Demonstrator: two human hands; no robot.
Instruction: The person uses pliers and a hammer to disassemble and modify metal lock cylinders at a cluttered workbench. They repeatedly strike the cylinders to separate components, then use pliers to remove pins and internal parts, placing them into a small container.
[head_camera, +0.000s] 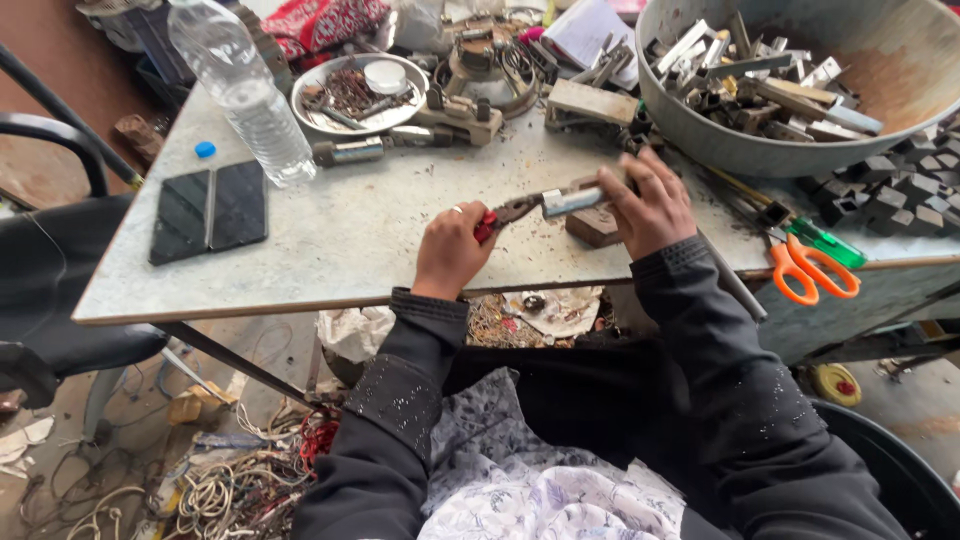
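While the left hand (452, 250) hides the pliers' (510, 212) handles, their jaws show.

The bottle's (243, 85) top ran off the upper edge. The left hand (450, 250) hid most of the pliers' (507, 213) red grips. The tub (800, 85) was cropped at right.

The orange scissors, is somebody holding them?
No, the orange scissors lie alone at the table's right edge, while the left hand grips red-handled pliers.
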